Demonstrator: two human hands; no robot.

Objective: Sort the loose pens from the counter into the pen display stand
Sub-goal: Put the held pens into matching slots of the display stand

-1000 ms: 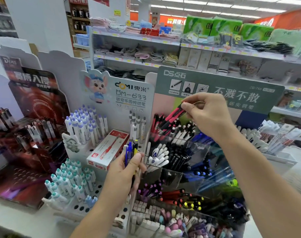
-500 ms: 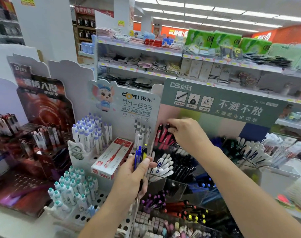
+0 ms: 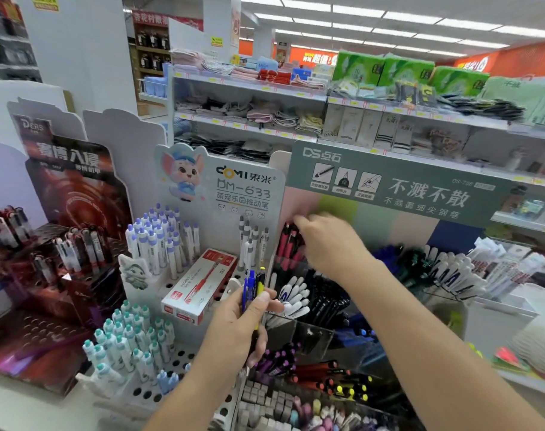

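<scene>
My left hand (image 3: pixel 234 325) grips a small bundle of loose pens (image 3: pixel 253 286), blue ones and a black-and-yellow one, upright in front of the clear-compartment pen display stand (image 3: pixel 311 337). My right hand (image 3: pixel 330 247) reaches over the stand's upper left compartment, where red pens (image 3: pixel 287 244) stand. Its fingertips are at the tops of those red pens. The hand is blurred and its back faces me, so whether the fingers still hold a pen is hidden.
A white DM-633 rack (image 3: pixel 171 275) with purple-capped and teal-capped pens stands left, a red pen box (image 3: pixel 199 284) lying on it. A dark red rack (image 3: pixel 47 259) is further left. Black, white and blue pens fill neighbouring compartments; store shelves (image 3: pixel 296 132) rise behind.
My right hand brought a red pen down from in front of the green sign into the red pen compartment and stays there. My left hand kept its bundle nearly still.
</scene>
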